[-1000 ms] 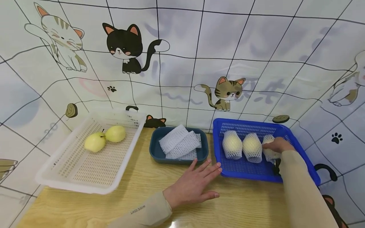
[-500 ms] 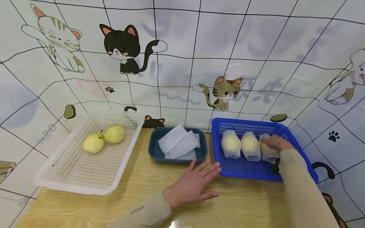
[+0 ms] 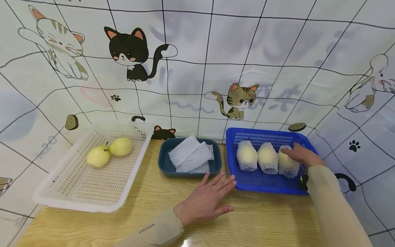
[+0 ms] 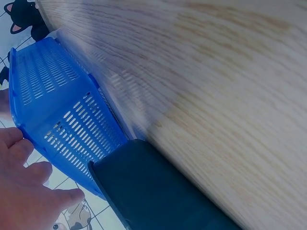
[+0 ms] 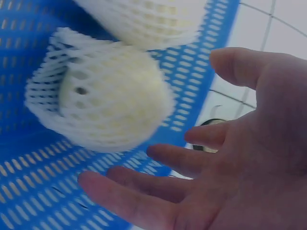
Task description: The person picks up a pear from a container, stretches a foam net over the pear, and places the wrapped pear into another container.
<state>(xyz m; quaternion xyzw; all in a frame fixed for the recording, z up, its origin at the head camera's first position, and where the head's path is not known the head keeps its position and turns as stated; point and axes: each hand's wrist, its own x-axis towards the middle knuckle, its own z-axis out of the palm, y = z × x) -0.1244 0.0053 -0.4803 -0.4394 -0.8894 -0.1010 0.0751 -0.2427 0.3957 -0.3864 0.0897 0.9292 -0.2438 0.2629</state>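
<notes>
Three pears in white foam net sleeves stand in a row inside the blue basket (image 3: 268, 183). Beside the rightmost netted pear (image 3: 289, 166) is my right hand (image 3: 305, 157). In the right wrist view that hand (image 5: 240, 153) has its thumb and fingers spread, with a gap to the netted pear (image 5: 115, 96). My left hand (image 3: 205, 202) lies with fingers extended over the table, its fingertips at the basket's front left corner. The left wrist view shows its fingers (image 4: 41, 170) by the rim of the blue basket (image 4: 57, 81).
A white basket (image 3: 129, 181) at left holds two bare yellow pears (image 3: 98, 156). Between the baskets, a dark teal tray (image 3: 182, 174) holds several flat foam net sleeves (image 3: 197, 158). Behind the wooden table (image 3: 256, 219) rises a wall covering printed with cats.
My right hand has let go of the rightmost netted pear and drawn off to its right. That pear now stands close against the middle one. The left hand keeps its place.
</notes>
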